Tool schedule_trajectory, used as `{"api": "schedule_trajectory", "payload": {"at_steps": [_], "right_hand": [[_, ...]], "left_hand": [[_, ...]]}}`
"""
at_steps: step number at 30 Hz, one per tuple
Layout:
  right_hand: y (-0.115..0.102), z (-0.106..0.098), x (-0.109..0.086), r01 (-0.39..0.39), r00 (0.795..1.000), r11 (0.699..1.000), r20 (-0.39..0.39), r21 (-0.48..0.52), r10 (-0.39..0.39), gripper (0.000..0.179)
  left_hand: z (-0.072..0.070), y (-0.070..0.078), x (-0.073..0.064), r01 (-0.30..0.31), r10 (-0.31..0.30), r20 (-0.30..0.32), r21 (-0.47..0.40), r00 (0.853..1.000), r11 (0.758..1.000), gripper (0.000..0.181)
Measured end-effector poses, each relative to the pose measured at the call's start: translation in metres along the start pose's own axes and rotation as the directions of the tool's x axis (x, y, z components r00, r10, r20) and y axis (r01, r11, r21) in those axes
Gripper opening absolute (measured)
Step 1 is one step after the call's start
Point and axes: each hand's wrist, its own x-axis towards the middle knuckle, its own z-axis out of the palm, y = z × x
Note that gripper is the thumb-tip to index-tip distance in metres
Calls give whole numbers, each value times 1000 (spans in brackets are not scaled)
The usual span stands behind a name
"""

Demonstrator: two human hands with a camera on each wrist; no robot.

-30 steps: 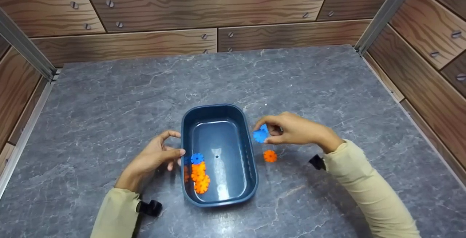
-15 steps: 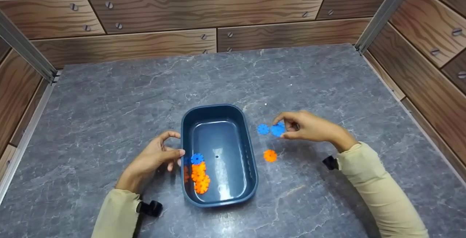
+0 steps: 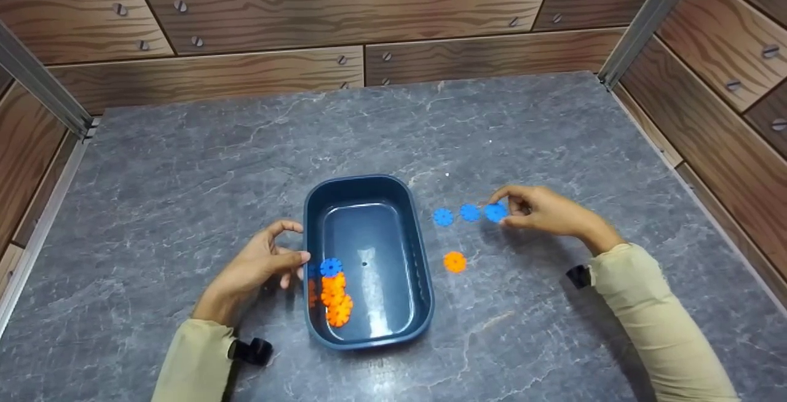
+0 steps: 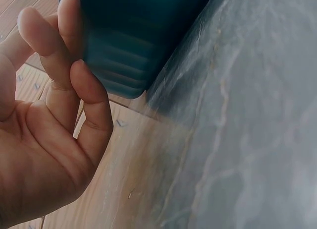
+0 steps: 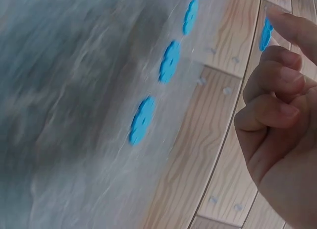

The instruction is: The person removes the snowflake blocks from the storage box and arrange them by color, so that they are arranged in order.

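Observation:
My right hand [image 3: 544, 210] pinches a blue notched plastic disc [image 3: 495, 212] between thumb and forefinger, right of the basin. That held disc [image 5: 266, 33] shows edge-on in the right wrist view, above the curled other fingers. Left of it in the head view lie two blue discs, a nearer one [image 3: 470, 212] and a farther one [image 3: 442, 216]. An orange notched disc [image 3: 455, 262] lies in front of them. My left hand [image 3: 255, 267] touches the dark blue basin's [image 3: 307, 205] left side with thumb and forefinger, the other fingers loosely bent [image 4: 91, 107].
Inside the basin, along its left wall, lie one blue disc [image 3: 331, 267] and several overlapping orange discs [image 3: 337, 303]. Wood-patterned panels [image 3: 258, 21] wall in the grey marbled table [image 3: 246, 144] at the back and sides.
My right hand has moved rightward, leaving two blue discs behind in a row on the table, and holds another. The left hand and basin stay in place.

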Motion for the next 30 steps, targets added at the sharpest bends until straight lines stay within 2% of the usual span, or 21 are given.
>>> {"api": "schedule_trajectory", "payload": {"at_steps": [6, 11, 18, 25, 30], "right_hand": [[12, -8, -7, -33, 998, 999, -45, 29, 34, 33], [25, -13, -12, -98, 993, 994, -64, 39, 100, 34], [45, -17, -19, -155, 982, 988, -100, 26, 157, 31], [63, -22, -23, -192, 969, 980, -149, 53, 198, 36], [72, -25, -28, -210, 965, 974, -140, 87, 221, 37]], "left_hand": [[0, 1, 0, 14, -15, -12, -8, 1000, 1000, 52], [1, 2, 0, 25, -25, -18, -10, 1000, 1000, 53], [0, -1, 0, -39, 39, 25, -2, 999, 999, 51], [0, -1, 0, -22, 22, 14, -6, 1000, 1000, 51], [0, -1, 0, -13, 13, 4, -10, 1000, 1000, 51]]}}
